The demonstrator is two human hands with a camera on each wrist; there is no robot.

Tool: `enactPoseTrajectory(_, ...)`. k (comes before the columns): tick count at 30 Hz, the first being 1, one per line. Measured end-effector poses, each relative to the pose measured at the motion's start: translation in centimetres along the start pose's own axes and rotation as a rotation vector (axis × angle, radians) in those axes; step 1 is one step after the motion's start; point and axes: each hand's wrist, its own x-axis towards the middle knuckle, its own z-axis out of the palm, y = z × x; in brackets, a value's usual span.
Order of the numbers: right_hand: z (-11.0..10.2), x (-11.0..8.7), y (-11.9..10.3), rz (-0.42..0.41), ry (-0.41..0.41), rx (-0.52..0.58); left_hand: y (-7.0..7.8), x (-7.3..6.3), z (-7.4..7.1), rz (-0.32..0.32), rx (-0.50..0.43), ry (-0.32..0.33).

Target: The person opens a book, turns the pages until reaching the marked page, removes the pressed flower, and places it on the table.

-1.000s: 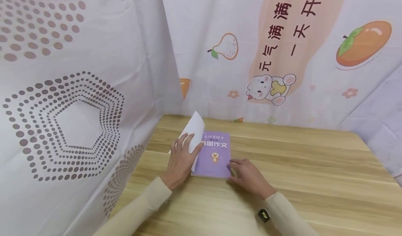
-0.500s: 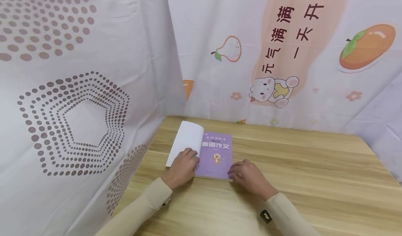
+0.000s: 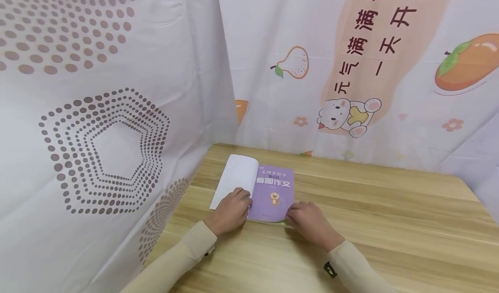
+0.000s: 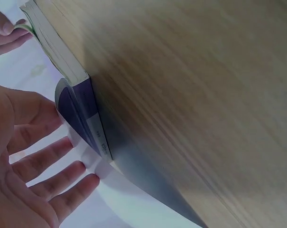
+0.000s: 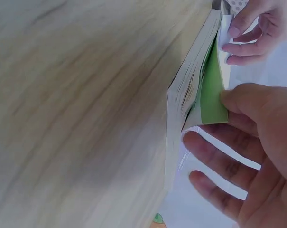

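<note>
A book (image 3: 274, 193) lies on the wooden table, its white-backed cover (image 3: 235, 174) folded out to the left. Its purple page, printed with white characters and a small lion, faces up. My left hand (image 3: 232, 210) rests along the fold, and its extended fingers (image 4: 62, 178) touch the cover in the left wrist view. At the book's lower right corner, my right hand (image 3: 309, 221) pinches the purple page. The right wrist view shows the page's green underside (image 5: 212, 90) bent up from the block of pages, with the thumb against it.
The wooden table (image 3: 370, 215) extends to the right of the book. A white cloth with dotted patterns (image 3: 105, 154) hangs along the left side. Behind the table hangs another cloth (image 3: 265, 111) printed with fruit, a bear and characters.
The cover, raised in my left hand at first, has come down to the left. My left hand has moved to the fold. My right hand has lifted the purple page's lower right corner.
</note>
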Motion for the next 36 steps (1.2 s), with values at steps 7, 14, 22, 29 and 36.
enactPoseTrajectory(7, -0.1, 0.3, -0.4, -0.011, 0.062, -0.046, 0.2, -0.1, 0.2, -0.019, -0.029, -0.02)
enactPoseTrajectory(14, 0.0, 0.6, -0.3, 0.03, 0.1, 0.033, 0.9, 0.1, 0.4, -0.057, 0.042, -0.039)
enactPoseTrajectory(22, -0.9, 0.6, -0.4, 0.243, 0.078, 0.164, 1.0, 0.9, 0.8, -0.042, 0.093, 0.0)
enactPoseTrajectory(29, -1.2, 0.3, 0.0, 0.357, 0.134, 0.267, 1.2, 1.1, 0.6, -0.084, -0.005, 0.011)
enactPoseTrajectory(36, -0.8, -0.1, 0.1, 0.362, 0.018, 0.269, 0.9, 1.3, 0.4, -0.171, -0.086, 0.182)
